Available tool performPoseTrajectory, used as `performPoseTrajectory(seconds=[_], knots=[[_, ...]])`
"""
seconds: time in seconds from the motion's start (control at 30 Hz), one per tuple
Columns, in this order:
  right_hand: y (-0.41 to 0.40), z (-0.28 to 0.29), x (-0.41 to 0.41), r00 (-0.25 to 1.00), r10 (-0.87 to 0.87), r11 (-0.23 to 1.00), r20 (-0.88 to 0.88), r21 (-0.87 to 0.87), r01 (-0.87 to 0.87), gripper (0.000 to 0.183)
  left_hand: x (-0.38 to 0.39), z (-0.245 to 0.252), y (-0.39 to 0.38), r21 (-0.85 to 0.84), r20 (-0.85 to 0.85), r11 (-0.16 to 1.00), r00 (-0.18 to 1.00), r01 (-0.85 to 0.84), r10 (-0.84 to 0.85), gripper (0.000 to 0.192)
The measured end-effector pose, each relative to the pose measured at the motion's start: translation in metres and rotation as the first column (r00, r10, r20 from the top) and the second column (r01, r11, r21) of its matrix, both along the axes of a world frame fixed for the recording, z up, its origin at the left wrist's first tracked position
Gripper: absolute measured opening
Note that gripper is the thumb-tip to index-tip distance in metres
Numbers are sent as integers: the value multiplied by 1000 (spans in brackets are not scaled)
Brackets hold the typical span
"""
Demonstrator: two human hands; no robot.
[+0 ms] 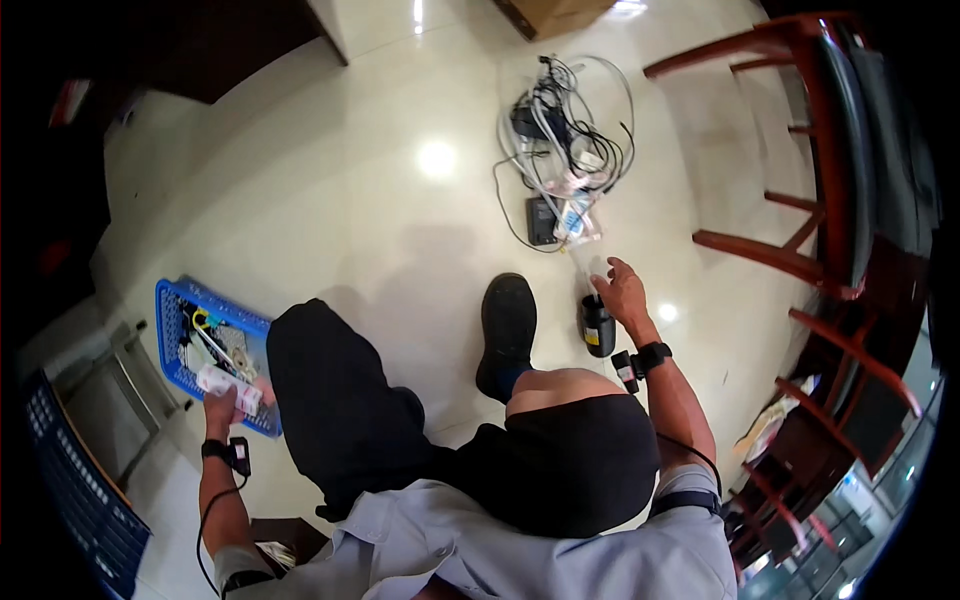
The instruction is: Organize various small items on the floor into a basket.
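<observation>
My left hand [222,405] grips a small white box with pink marks [229,388] over the blue plastic basket [217,296] at the left. Inside the basket lie mixed small items, among them a yellow-handled tool [201,321]. On the right, my right hand [621,291] is spread with nothing in it, just above and beside a black cylindrical container with a yellow label [598,328]. Beyond it on the floor lie a black power adapter or similar box [541,221], a clear plastic packet with a blue-and-white item [576,219] and a heap of tangled black and grey cables [562,124].
Red wooden chairs [795,232] line the right side. A cardboard box [559,16] stands at the top, and dark furniture [225,45] at the upper left. My shoe [508,322] rests on the tiled floor between the basket and the black container. A metal frame [139,375] is left of the basket.
</observation>
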State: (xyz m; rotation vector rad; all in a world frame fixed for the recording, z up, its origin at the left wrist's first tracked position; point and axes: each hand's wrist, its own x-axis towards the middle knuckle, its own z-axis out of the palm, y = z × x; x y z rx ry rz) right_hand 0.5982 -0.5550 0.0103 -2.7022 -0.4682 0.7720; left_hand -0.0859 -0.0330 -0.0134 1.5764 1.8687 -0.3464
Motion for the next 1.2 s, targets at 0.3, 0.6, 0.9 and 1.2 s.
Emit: performPoseTrajectory(seconds=[0.3, 0.6, 0.9, 1.2], knots=[[-43, -3, -41, 991, 84, 983, -106, -154, -100, 75, 210, 118, 75, 394, -139, 691, 783, 606, -607, 46], [2, 34, -33, 971, 61, 996, -231, -49, -74, 63, 516, 104, -54, 275, 406, 428, 300, 861, -863, 49], [113, 143, -20, 719, 688, 703, -100, 341, -624, 58, 568, 138, -157, 651, 460, 231, -135, 723, -878, 64], [181, 158, -6, 605, 773, 609, -190, 486, -627, 58, 537, 108, -78, 641, 91, -40, -128, 766, -988, 17]])
